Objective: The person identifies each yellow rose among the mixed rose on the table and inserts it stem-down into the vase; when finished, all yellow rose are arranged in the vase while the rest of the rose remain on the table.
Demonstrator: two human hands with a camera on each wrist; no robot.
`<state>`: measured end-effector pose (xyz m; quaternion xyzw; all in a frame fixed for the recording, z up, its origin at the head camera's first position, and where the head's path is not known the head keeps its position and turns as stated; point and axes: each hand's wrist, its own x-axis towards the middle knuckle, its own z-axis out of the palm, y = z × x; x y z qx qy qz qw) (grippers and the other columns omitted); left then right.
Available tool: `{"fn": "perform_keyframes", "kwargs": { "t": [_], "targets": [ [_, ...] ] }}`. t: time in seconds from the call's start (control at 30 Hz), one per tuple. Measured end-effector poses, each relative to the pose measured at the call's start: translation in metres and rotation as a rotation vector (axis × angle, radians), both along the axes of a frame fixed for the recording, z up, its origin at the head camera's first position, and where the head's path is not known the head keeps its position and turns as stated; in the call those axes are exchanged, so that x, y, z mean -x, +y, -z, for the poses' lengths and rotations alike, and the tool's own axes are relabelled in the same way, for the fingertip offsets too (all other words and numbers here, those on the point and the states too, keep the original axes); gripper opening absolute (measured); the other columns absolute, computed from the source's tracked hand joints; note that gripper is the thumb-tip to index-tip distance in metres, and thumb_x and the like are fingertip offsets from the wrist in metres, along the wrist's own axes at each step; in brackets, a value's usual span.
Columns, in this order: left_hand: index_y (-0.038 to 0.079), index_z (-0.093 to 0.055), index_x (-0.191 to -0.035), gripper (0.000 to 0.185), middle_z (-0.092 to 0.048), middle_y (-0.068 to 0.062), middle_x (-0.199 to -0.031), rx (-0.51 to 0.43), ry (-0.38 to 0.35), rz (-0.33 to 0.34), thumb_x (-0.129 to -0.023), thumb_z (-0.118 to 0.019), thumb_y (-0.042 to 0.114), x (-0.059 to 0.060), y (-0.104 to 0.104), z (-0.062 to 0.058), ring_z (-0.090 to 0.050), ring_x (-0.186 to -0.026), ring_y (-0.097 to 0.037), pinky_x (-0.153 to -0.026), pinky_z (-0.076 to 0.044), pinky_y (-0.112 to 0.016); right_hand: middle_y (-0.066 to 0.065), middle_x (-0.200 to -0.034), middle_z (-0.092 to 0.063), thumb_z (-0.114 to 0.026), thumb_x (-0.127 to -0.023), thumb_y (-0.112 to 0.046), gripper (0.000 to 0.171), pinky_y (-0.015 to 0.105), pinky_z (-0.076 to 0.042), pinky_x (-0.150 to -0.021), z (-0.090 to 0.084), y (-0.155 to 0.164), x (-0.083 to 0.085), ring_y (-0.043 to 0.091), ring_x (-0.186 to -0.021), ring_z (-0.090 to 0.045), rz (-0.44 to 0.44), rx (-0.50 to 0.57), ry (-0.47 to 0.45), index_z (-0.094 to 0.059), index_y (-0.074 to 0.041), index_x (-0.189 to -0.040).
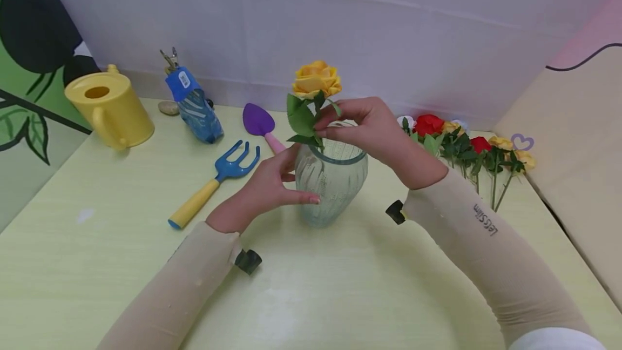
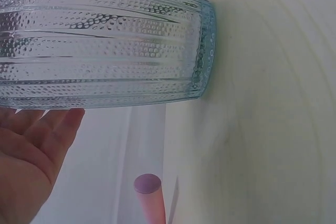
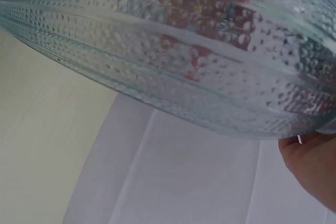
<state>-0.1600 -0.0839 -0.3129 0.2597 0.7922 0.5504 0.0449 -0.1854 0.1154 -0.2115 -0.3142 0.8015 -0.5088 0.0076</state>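
A ribbed clear glass vase [image 1: 331, 188] stands mid-table; it also fills the left wrist view as vase [image 2: 105, 40] and the right wrist view as vase [image 3: 184, 51]. My left hand [image 1: 297, 177] grips the vase's left side, thumb across the front, and its palm [image 2: 29, 153] lies beside the glass. A yellow rose [image 1: 317, 79] with green leaves stands above the vase mouth. My right hand [image 1: 324, 127] pinches the rose's stem just over the rim. The lower stem inside the vase is hard to make out. Only the edge of the right hand [image 3: 312, 166] shows at its wrist.
A yellow watering can [image 1: 109, 107] is at the back left. Near it lie a blue pouch with pruners [image 1: 194, 104], a purple trowel [image 1: 259, 122] with a pink handle [image 2: 149, 195], and a blue hand fork [image 1: 218, 180]. Red and yellow roses [image 1: 466, 147] lie at the right.
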Motion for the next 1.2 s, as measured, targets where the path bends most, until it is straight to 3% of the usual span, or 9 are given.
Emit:
{"fn": "perform_keyframes", "kwargs": {
  "t": [0.23, 0.37, 0.63, 0.83, 0.93, 1.03, 1.1, 1.2],
  "targets": [
    [0.030, -0.027, -0.146, 0.098, -0.048, 0.000, -0.135, -0.038, -0.007, 0.007, -0.067, -0.084, 0.019, 0.000, 0.001, -0.001, -0.050, -0.118, -0.018, -0.087, -0.050, -0.030, 0.008, -0.108, -0.065, -0.072, -0.080, -0.006, 0.012, 0.037, -0.046, -0.092, 0.000, 0.016, 0.002, 0.019, -0.107, -0.057, 0.011, 0.079, -0.128, -0.072, -0.001, -0.091],
    [0.029, -0.028, -0.146, 0.098, -0.048, 0.001, -0.136, -0.054, -0.022, 0.002, -0.066, -0.084, 0.018, -0.001, 0.002, -0.002, -0.050, -0.119, -0.017, -0.087, -0.049, -0.028, 0.006, -0.116, -0.063, -0.072, -0.080, -0.009, 0.018, 0.037, -0.045, -0.094, -0.005, 0.033, 0.002, 0.019, -0.111, -0.055, 0.065, 0.050, -0.223, -0.072, -0.005, -0.098],
    [0.029, -0.028, -0.146, 0.100, -0.047, 0.001, -0.137, -0.037, -0.066, -0.020, -0.065, -0.085, 0.018, 0.000, 0.002, -0.003, -0.049, -0.120, -0.017, -0.088, -0.049, -0.030, -0.001, -0.118, -0.062, -0.067, -0.086, -0.015, 0.030, 0.032, -0.042, -0.094, -0.011, 0.074, 0.008, 0.017, -0.112, -0.052, 0.123, -0.076, -0.253, -0.066, -0.012, -0.116],
    [0.030, -0.027, -0.146, 0.100, -0.047, 0.001, -0.136, -0.028, -0.076, -0.023, -0.065, -0.085, 0.019, 0.000, 0.002, -0.002, -0.049, -0.120, -0.017, -0.088, -0.049, -0.031, -0.002, -0.121, -0.059, -0.063, -0.089, -0.027, 0.035, 0.033, -0.036, -0.097, -0.003, 0.121, 0.019, 0.016, -0.115, -0.046, 0.287, -0.106, -0.266, -0.063, -0.012, -0.121],
    [0.030, -0.028, -0.146, 0.100, -0.048, 0.001, -0.136, -0.025, -0.079, -0.029, -0.065, -0.085, 0.018, -0.001, 0.002, -0.003, -0.049, -0.119, -0.017, -0.087, -0.050, -0.029, -0.001, -0.123, -0.057, -0.063, -0.088, -0.030, 0.040, 0.029, -0.036, -0.099, 0.006, 0.150, 0.026, 0.014, -0.114, -0.045, 0.377, -0.049, -0.320, -0.060, -0.012, -0.123],
    [0.029, -0.027, -0.146, 0.101, -0.047, -0.001, -0.136, -0.023, -0.083, -0.033, -0.064, -0.086, 0.018, -0.002, 0.002, -0.004, -0.049, -0.119, -0.019, -0.086, -0.050, -0.029, -0.002, -0.120, -0.058, -0.065, -0.086, -0.028, 0.040, 0.021, -0.041, -0.095, 0.017, 0.178, 0.032, 0.010, -0.110, -0.050, 0.420, 0.088, -0.388, -0.061, -0.011, -0.122],
    [0.029, -0.028, -0.146, 0.101, -0.047, -0.002, -0.137, -0.024, -0.085, -0.034, -0.064, -0.086, 0.017, -0.003, 0.003, -0.005, -0.049, -0.120, -0.020, -0.087, -0.050, -0.030, -0.002, -0.113, -0.061, -0.067, -0.085, -0.024, 0.035, 0.016, -0.045, -0.087, 0.025, 0.194, 0.035, 0.008, -0.103, -0.056, 0.434, 0.187, -0.429, -0.064, -0.011, -0.117],
    [0.028, -0.028, -0.146, 0.101, -0.047, -0.002, -0.137, -0.022, -0.086, -0.036, -0.064, -0.086, 0.017, -0.003, 0.003, -0.005, -0.049, -0.120, -0.021, -0.087, -0.049, -0.031, -0.007, -0.104, -0.064, -0.067, -0.085, -0.022, 0.024, 0.014, -0.047, -0.082, 0.038, 0.213, 0.038, 0.004, -0.095, -0.060, 0.468, 0.251, -0.492, -0.068, -0.015, -0.107]
  ]
}}
